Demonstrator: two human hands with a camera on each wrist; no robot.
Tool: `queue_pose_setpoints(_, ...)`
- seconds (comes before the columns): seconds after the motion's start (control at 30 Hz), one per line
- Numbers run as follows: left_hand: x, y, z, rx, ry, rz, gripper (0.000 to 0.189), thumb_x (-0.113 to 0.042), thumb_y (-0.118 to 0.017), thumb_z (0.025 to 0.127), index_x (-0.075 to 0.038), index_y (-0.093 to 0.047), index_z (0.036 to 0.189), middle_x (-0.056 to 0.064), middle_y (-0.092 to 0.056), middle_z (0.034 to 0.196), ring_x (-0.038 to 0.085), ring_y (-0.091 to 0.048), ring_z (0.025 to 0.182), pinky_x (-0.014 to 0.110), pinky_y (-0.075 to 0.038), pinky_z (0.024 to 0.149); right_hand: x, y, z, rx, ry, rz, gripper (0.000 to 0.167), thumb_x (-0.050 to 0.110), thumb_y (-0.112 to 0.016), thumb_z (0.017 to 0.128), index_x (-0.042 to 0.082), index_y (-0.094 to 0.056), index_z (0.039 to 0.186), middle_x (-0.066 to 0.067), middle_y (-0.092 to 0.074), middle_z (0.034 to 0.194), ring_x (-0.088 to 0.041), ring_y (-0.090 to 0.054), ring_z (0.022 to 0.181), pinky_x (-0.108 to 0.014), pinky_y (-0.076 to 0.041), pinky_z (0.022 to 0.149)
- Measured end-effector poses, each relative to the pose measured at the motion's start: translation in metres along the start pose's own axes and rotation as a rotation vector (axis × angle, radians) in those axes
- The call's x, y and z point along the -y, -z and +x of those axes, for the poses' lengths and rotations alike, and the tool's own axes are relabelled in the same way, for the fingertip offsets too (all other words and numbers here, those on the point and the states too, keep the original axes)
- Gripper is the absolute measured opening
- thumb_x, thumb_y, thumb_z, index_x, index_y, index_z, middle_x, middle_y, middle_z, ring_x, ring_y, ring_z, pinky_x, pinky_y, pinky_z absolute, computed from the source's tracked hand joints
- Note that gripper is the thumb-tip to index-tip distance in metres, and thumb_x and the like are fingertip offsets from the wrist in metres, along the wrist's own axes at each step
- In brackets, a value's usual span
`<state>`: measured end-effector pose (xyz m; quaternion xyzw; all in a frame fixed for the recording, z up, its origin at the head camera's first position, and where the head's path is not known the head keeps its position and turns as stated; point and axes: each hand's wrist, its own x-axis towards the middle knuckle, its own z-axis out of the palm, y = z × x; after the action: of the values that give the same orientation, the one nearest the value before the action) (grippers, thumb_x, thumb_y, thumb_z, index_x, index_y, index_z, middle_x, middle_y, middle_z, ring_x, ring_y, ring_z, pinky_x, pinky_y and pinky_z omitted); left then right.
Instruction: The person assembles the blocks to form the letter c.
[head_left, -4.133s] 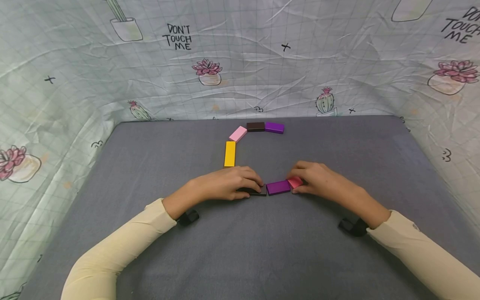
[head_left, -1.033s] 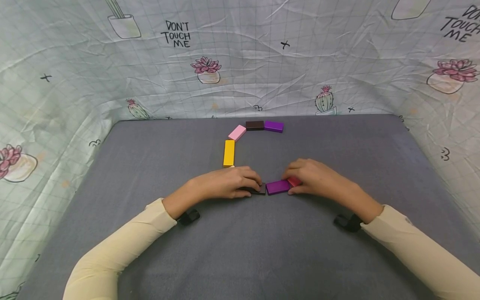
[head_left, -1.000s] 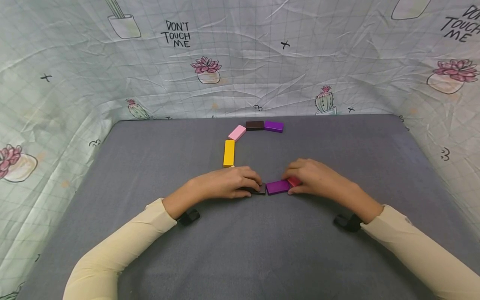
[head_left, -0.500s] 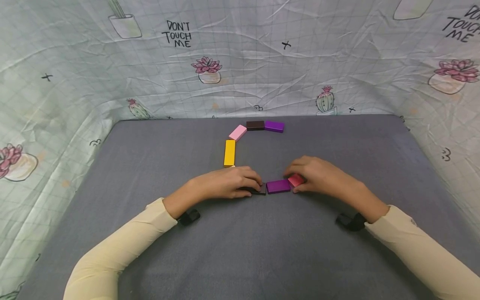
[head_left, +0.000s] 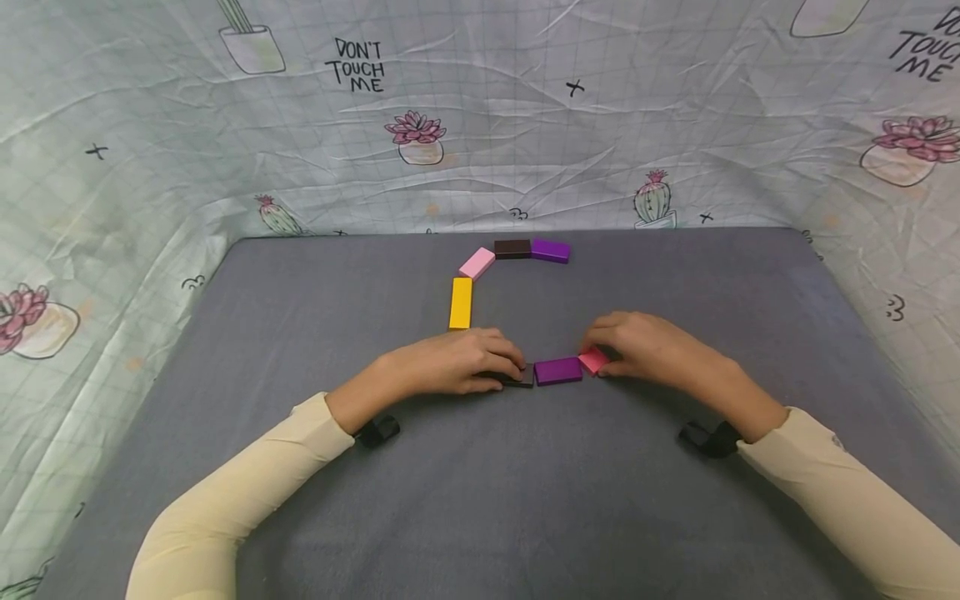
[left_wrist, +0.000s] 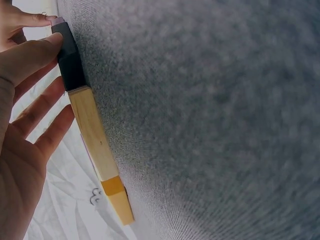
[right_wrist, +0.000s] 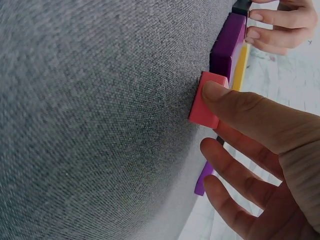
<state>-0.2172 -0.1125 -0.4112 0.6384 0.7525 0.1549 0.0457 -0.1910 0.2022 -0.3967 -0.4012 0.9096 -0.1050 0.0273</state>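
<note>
On the grey cloth, my left hand [head_left: 465,362] holds a black block [left_wrist: 71,65] between thumb and fingers. Touching its lower end in the left wrist view is a plain wooden block [left_wrist: 94,132], hidden under the hand in the head view. A purple block [head_left: 558,371] lies just right of the black one. At its right end, a coral-red block [right_wrist: 196,107] sits at an angle, pinched by my right hand [head_left: 648,346]; the thumb presses its near side, while the other fingers are partly bent.
A curved line of blocks runs away from the left hand: yellow [head_left: 461,303], pink [head_left: 477,263], dark brown [head_left: 513,249] and purple [head_left: 551,250]. Behind the table hangs a printed cloth [head_left: 495,100]. Grey cloth [head_left: 487,500] stretches in front of the hands.
My right hand has shifted slightly to the right over the last second, and more of the coral-red block shows between its fingers. My left hand has stayed on the black block.
</note>
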Motion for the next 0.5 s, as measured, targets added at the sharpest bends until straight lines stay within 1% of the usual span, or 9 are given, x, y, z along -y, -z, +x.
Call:
queue_pose_setpoints(0.13,0.0003,0.0009,0.0000,0.004,-0.003,0.022,0.024,-0.012,-0.073,0.095,-0.012,-0.074,0.120,0.000,-0.067,0.127,0.018,-0.057,0.119,0.030,-0.046,0.105,0.0003,0.0006,-0.0007,-0.001,0.001,0.007,0.030,0.010,-0.090,0.077,0.011,-0.075,0.103,-0.005,-0.072,0.108,-0.024,-0.068,0.101,-0.043,-0.056,0.085)
queue_pose_setpoints(0.37,0.0006,0.0007,0.0005,0.007,-0.005,0.045,0.025,-0.014,-0.073,0.096,-0.013,-0.074,0.120,-0.001,-0.067,0.128,0.018,-0.056,0.121,0.031,-0.045,0.106,0.0015,-0.0028,0.0003,-0.010,0.004,0.038,0.033,0.025,-0.089,0.079,0.012,-0.076,0.107,-0.003,-0.070,0.110,-0.022,-0.067,0.101,-0.044,-0.056,0.085)
queue_pose_setpoints(0.5,0.0006,0.0005,0.0011,0.007,-0.006,0.046,0.024,-0.015,-0.072,0.096,-0.014,-0.074,0.120,-0.001,-0.067,0.128,0.017,-0.056,0.121,0.030,-0.045,0.106,0.0039,-0.0076,0.0027,-0.030,0.010,0.038,0.034,0.028,-0.088,0.080,0.012,-0.077,0.107,-0.004,-0.071,0.109,-0.022,-0.067,0.100,-0.043,-0.056,0.084)
